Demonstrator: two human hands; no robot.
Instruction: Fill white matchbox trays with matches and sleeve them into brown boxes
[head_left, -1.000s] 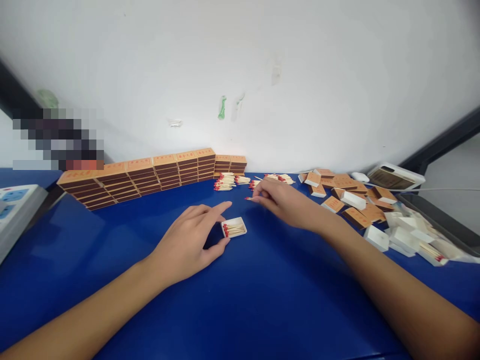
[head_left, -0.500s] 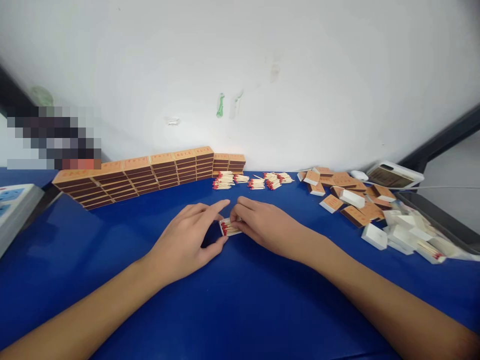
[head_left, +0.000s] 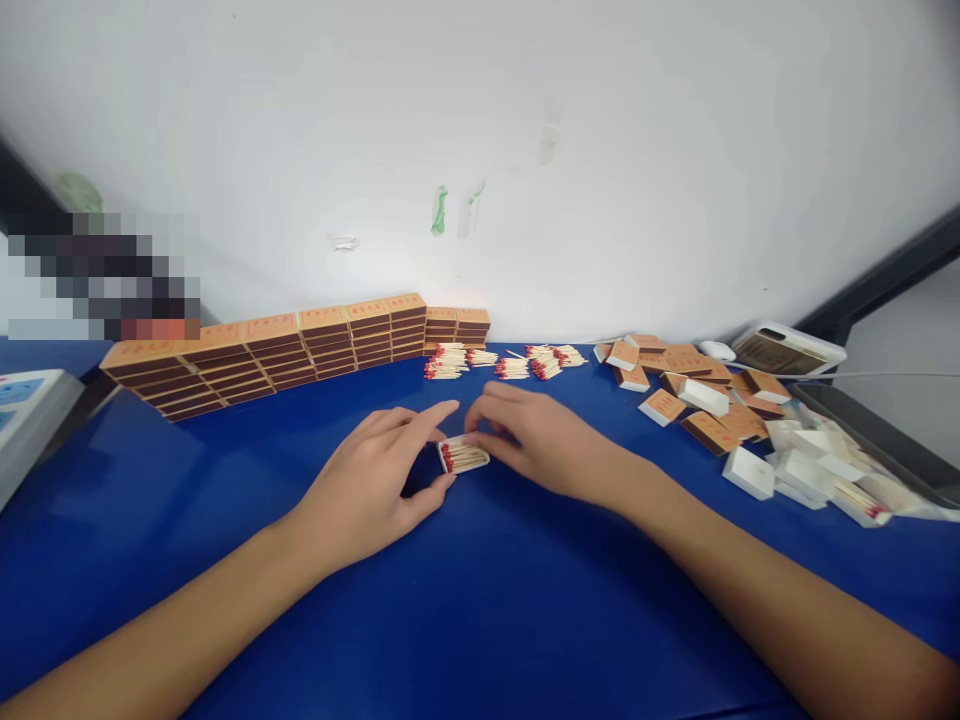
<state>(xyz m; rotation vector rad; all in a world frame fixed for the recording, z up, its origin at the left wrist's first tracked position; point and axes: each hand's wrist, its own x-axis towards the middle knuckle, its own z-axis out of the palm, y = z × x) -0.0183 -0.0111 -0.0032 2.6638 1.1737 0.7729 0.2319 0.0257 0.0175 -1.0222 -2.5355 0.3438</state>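
A small white matchbox tray (head_left: 486, 461) lies on the blue table in front of me, filled with red-tipped matches (head_left: 463, 457). My left hand (head_left: 375, 478) steadies it at the left end, thumb at the near corner and a fingertip at the far one, the index finger stretched out above. Curled fingers of my right hand (head_left: 529, 435) are at the tray's far side, the thumb touching that edge; their tips are partly hidden. Behind the hands lie loose heaps of matches (head_left: 448, 362) with red heads.
Stacked orange-brown matchboxes (head_left: 274, 350) line the wall at the left. To the right lie a heap of matchbox sleeves (head_left: 709, 430), white trays (head_left: 802, 475), a phone-like object (head_left: 787, 350) with a white cable. A white box (head_left: 34, 420) stands at the left edge.
My right hand has shifted slightly right and away from me, uncovering the matches in the tray. My left hand and the tray have stayed put.
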